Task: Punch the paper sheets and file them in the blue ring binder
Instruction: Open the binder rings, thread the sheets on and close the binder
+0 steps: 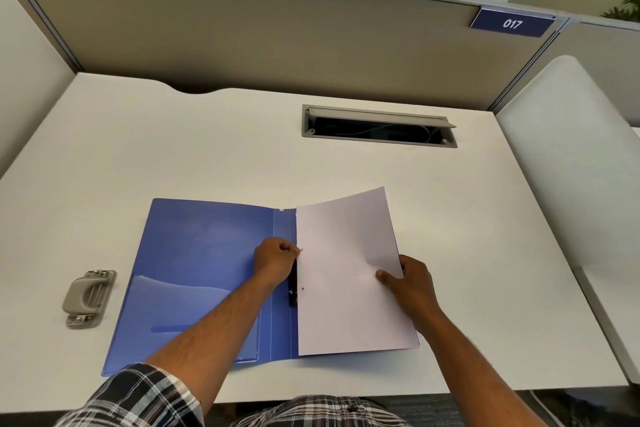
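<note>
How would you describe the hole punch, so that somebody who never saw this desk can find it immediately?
Start from the white desk and find the open blue ring binder lying near its front edge. The hole punch sits alone on the desk, left of the binder's left cover and apart from it. It is a small grey-beige block with metal fittings at both ends, the only thing here neither blue nor paper.

The open binder (pixel 207 274) lies on the near middle of the desk (pixel 173 149). The paper sheets (pixel 349 274) lie on its right half, beside the clip mechanism (pixel 293 288). The hole punch (pixel 89 298) sits left of the binder, apart from it. The cable tray (pixel 379 126) is set into the desk farther back, to the right.
</note>
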